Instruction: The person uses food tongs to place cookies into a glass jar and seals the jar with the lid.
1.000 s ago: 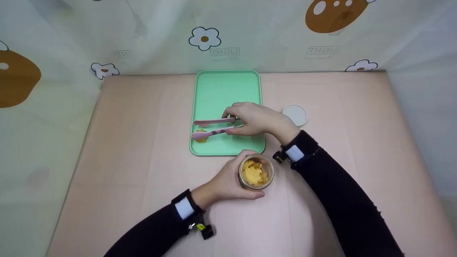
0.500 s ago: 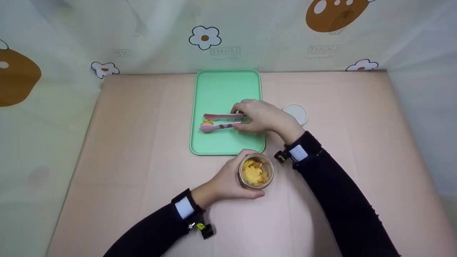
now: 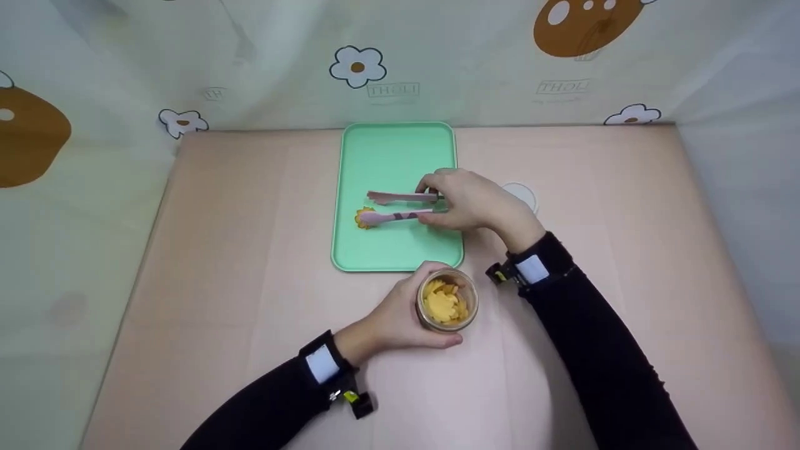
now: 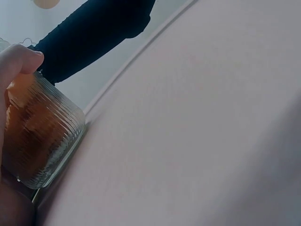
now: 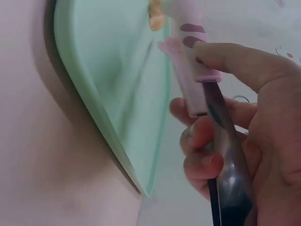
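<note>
My left hand (image 3: 409, 319) grips a ribbed glass jar (image 4: 61, 113), its thumb and fingers round the wall. Yellow scallop-edged pieces, like crackers (image 3: 442, 305), fill part of the uncovered jar. In my right hand (image 3: 472, 199) are pink-tipped tongs (image 3: 397, 217) with a metal handle (image 5: 228, 155), thumb on one arm and fingers on the other. Their two arms stand apart over the green tray (image 3: 400, 156). A single yellow scalloped cracker (image 3: 360, 220) shows at the tip of the nearer arm, partly hidden by it.
A round white lid (image 3: 524, 195) lies right of the tray, partly hidden behind my right hand. The table (image 3: 250, 250) has a pale pink cover. A patterned curtain (image 3: 437, 62) hangs along its back edge, with pale sheeting at both sides.
My right hand and the tongs have moved back and right. The cracker has shifted from the tray's left edge toward its middle. My left hand and the jar stay put.
</note>
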Available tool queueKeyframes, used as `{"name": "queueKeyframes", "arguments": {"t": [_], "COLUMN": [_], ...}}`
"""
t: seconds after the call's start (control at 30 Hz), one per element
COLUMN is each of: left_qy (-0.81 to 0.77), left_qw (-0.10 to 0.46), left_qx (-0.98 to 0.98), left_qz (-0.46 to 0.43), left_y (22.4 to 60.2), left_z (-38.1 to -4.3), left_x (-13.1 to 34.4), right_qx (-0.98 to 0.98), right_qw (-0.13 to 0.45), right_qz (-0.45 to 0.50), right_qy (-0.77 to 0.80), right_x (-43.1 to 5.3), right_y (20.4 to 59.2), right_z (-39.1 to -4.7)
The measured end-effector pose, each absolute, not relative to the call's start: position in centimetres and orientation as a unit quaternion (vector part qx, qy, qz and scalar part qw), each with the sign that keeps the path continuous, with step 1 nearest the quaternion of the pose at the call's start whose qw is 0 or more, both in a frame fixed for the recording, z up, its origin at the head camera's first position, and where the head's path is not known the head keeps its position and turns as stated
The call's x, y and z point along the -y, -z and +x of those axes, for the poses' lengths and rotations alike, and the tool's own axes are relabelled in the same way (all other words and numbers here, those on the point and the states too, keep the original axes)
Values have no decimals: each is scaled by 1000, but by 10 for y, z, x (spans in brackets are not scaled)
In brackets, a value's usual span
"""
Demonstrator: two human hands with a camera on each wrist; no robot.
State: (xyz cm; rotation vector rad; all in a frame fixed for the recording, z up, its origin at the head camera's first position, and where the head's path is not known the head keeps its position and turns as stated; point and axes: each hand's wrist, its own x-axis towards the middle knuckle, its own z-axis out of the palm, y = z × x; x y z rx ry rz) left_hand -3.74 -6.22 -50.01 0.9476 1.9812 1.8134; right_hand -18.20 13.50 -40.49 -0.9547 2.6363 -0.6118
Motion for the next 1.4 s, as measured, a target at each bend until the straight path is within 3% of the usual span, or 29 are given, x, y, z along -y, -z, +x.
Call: {"name": "queueKeyframes", "arguments": {"t": [0.53, 1.4], "left_qy": [-635, -636], "left_qw": [153, 157], "left_qx": [-684, -681], "left_qz": [326, 326], "left_y": [499, 500], "left_z": [-37, -37], "left_x": [62, 62], "right_qx": [-915, -936], "right_qw": [126, 105], "right_qz": [-339, -299], "right_qy": [178, 152], "right_x": [-114, -137], "right_y": [409, 396], "right_z": [-180, -163]}}
